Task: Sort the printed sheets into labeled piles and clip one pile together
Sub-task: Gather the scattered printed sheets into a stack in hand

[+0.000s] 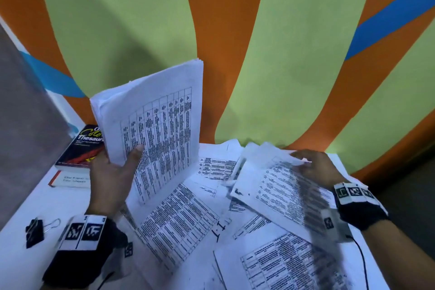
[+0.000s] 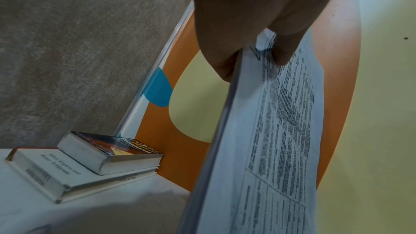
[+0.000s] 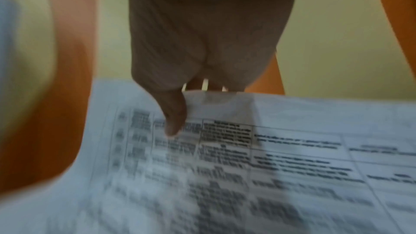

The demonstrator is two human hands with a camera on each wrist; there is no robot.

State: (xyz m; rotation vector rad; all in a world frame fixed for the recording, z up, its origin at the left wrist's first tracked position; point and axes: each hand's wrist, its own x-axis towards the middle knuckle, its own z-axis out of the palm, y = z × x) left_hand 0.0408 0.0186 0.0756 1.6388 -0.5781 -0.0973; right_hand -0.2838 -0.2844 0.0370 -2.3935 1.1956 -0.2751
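My left hand (image 1: pixel 117 165) grips a thick stack of printed sheets (image 1: pixel 160 120) and holds it upright above the table; in the left wrist view the thumb presses on the stack (image 2: pixel 270 131) and the fingers are behind it. My right hand (image 1: pixel 313 167) pinches a single printed sheet (image 1: pixel 289 190) by its far edge; it is blurred with motion. In the right wrist view the thumb lies on top of this sheet (image 3: pixel 270 166). Several loose printed sheets (image 1: pixel 188 219) cover the white table. A black binder clip (image 1: pixel 35 231) lies near the table's left front.
Two stacked books (image 1: pixel 80 148) lie at the table's far left, seen also as books (image 2: pixel 90 159) in the left wrist view. A grey panel (image 1: pixel 23 125) borders the left side. A striped orange and green wall (image 1: pixel 282 54) stands behind. A black cable (image 1: pixel 362 259) runs at front right.
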